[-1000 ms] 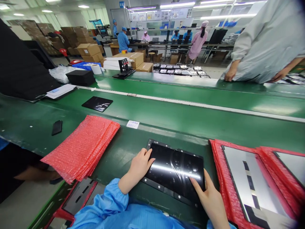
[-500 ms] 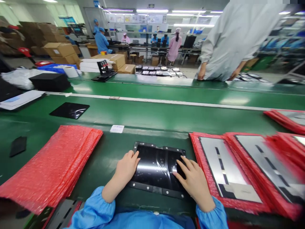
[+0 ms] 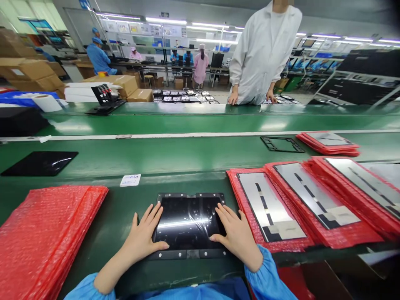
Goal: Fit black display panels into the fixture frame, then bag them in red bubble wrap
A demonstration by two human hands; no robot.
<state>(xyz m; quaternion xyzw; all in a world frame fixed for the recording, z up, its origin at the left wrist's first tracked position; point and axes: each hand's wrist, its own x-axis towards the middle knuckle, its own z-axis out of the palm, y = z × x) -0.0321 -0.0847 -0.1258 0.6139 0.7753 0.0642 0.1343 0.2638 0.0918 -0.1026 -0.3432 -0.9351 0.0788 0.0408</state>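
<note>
A glossy black display panel (image 3: 189, 218) lies flat in front of me, set in a dark frame-like fixture (image 3: 195, 253) with round pale studs along its far and near edges. Wrinkles and glare on the panel suggest a clear film over it. My left hand (image 3: 144, 233) rests on the panel's left edge, fingers spread and thumb at the near left corner. On the right edge lies my right hand (image 3: 233, 231), its fingers also stretched out and thumb on the panel's surface. Neither hand grips anything.
Red bubble-wrap sleeves (image 3: 53, 233) are stacked at left. Silver-backed panels (image 3: 271, 208) lie on red sleeves at right. Farther off are a black panel (image 3: 40, 162), a paper label (image 3: 130, 180) and an open black frame (image 3: 281, 144). A person in white (image 3: 259, 54) stands across the bench.
My view has turned to the right. My left hand has spread its fingers and laid them flatter along the panel's left edge; my right hand stays on the right edge.
</note>
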